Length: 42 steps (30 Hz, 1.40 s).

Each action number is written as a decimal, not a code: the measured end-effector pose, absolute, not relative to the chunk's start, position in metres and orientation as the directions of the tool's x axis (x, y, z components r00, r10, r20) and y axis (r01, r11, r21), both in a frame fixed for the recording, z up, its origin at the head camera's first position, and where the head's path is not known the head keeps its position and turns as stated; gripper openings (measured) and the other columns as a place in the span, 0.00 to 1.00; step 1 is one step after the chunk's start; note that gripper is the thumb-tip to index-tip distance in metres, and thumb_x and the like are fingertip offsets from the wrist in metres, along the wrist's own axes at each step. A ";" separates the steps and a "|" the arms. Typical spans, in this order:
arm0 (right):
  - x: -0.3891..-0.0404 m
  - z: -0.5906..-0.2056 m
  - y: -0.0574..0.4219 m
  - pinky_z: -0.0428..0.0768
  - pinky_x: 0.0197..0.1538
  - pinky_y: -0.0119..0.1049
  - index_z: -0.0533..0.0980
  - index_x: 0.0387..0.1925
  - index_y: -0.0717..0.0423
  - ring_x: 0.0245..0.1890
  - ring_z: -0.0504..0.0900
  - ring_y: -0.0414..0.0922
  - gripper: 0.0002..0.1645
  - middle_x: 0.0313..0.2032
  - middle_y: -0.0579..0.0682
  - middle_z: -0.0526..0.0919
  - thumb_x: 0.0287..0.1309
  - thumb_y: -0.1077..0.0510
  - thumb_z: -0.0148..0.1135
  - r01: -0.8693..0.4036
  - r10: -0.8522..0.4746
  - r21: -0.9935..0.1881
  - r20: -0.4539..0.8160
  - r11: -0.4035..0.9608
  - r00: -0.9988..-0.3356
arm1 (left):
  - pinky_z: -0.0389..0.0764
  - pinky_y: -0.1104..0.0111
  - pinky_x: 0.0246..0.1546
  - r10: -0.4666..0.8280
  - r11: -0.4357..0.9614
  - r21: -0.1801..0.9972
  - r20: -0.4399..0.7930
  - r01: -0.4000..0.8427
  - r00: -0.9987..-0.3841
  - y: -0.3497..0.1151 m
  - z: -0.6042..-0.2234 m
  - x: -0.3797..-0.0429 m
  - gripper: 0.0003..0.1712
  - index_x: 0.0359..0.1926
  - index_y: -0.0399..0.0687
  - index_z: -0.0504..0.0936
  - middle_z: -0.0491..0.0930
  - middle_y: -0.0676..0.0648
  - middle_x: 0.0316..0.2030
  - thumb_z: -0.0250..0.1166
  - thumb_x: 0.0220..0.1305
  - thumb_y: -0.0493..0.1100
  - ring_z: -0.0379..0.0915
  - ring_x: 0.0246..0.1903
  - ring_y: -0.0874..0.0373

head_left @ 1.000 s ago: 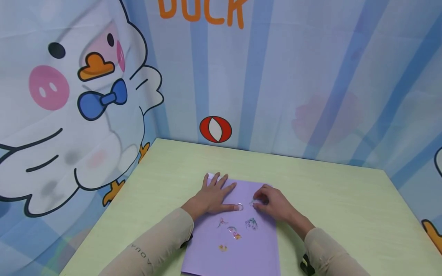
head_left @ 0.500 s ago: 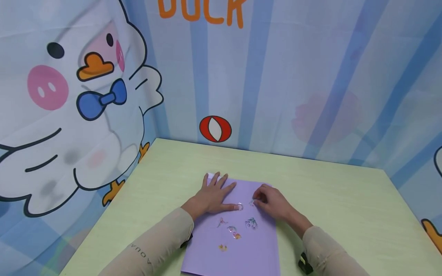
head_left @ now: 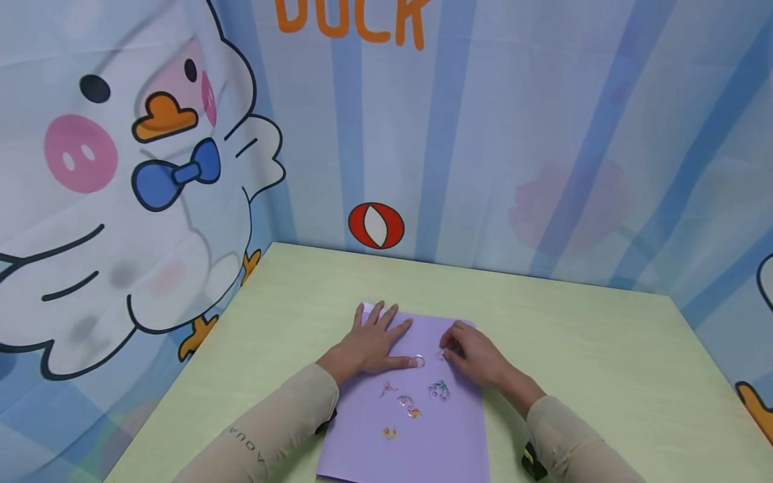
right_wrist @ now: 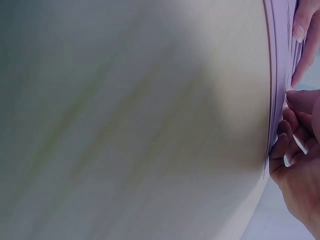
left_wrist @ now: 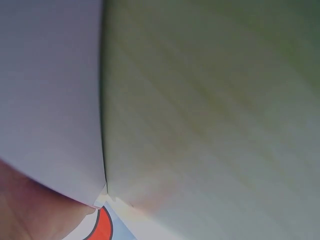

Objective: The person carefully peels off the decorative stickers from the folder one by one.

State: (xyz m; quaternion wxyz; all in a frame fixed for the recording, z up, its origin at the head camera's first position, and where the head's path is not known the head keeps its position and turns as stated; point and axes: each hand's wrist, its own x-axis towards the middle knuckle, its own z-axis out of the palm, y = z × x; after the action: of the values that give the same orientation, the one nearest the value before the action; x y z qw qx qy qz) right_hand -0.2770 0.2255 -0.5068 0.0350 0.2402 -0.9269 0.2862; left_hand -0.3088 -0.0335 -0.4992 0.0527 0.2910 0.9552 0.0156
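Note:
A purple folder or booklet (head_left: 410, 456) lies on the table, with several small shiny stickers on its cover. My left hand (head_left: 376, 345) is spread flat on its upper left part, the thumb tip at a small round sticker (head_left: 421, 361). At the upper right of the cover, my right hand (head_left: 477, 352) has its thumb and index finger curled together, pinching the edge of a small clear sticker (head_left: 440, 354). Below lie a green-and-purple sticker (head_left: 439, 391) and a yellow one (head_left: 389, 433). In the right wrist view, the right hand (right_wrist: 300, 170) rests by the purple edge.
The pale yellow-green table (head_left: 574, 362) stretches out on both sides of the folder. Behind it hangs a blue striped cloth backdrop (head_left: 483, 134) with a printed duck (head_left: 175, 235) on the left.
My right hand has shifted very slightly to the left, its fingers still at the small clear sticker. The left hand stays in place on the cover.

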 end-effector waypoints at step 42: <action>-0.274 -0.505 0.223 0.82 0.51 0.44 0.77 0.42 0.54 0.42 0.78 0.41 0.07 0.40 0.45 0.77 0.69 0.67 0.65 -0.422 -0.412 -0.539 0.146 0.729 -0.899 | 0.40 0.33 0.77 0.569 0.822 0.033 -0.081 0.568 -0.819 -0.035 -0.497 -0.306 0.56 0.85 0.63 0.57 0.48 0.42 0.84 0.48 0.66 0.85 0.38 0.83 0.37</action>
State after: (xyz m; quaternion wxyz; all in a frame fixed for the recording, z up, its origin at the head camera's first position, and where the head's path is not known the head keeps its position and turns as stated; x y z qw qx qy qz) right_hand -0.2744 0.2228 -0.5052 0.0081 0.2243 -0.9298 0.2917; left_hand -0.3060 -0.0350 -0.4968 0.0436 0.2980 0.9536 0.0036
